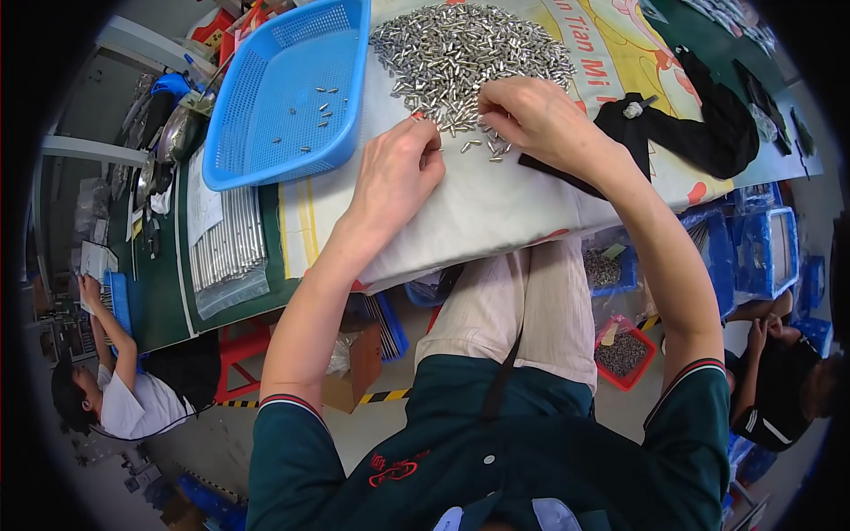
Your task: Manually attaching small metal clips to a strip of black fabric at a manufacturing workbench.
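Observation:
A heap of small shiny metal pins (469,44) lies spread on a pale printed cloth (496,199) in front of me. My left hand (398,164) is at the heap's near left edge, fingers curled together, with a small orange-red spot at the fingertips; whatever they grip is hidden. My right hand (536,119) bends down over the near right side of the heap, its fingers closed and their tips mostly hidden among the pins. Between the hands a few loose pins (471,145) lie apart. Left of the heap, a blue perforated basket (266,84) holds several scattered pins.
Black fabric (708,133) lies at the right. Bagged metal rods (226,234) rest on the green table at left. Below the table are a red bin (626,354) of small parts and a cardboard box (352,367). One person (133,389) sits at left, another (779,380) at right.

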A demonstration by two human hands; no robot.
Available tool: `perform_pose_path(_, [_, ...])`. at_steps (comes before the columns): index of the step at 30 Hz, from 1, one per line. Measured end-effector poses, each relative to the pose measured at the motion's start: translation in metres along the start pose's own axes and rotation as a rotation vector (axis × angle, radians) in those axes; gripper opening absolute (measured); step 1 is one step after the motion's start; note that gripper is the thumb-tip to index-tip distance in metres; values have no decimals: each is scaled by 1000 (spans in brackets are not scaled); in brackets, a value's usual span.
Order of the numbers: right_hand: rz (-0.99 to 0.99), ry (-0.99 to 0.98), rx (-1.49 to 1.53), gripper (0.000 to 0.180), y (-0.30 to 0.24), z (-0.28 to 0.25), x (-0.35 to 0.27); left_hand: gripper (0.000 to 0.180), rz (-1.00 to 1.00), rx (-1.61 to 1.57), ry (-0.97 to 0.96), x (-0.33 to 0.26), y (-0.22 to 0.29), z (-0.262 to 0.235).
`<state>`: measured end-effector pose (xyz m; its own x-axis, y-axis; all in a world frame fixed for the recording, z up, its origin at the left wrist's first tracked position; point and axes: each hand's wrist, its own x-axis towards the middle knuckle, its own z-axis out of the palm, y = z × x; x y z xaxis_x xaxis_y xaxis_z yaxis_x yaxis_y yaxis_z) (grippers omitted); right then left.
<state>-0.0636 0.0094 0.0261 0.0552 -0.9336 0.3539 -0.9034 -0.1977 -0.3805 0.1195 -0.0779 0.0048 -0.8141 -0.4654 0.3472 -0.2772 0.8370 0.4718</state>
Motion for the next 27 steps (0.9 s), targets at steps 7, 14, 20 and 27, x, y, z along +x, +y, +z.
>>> perform_pose_path(7, [-83,-50,-125,9,-7,18,0,12,-55,2,69,-10,-3,-5])
perform_pose_path(14, [-204,19,-228,4,-7,31,4,11,0,101,105,-6,-8,2])
perform_pose_path(20, [-28,-51,-178,10,-6,8,2,14,168,206,101,12,-18,8])
perform_pose_path(27, [45,-154,-239,7,-12,18,5,10,301,176,-23,17,-24,6])
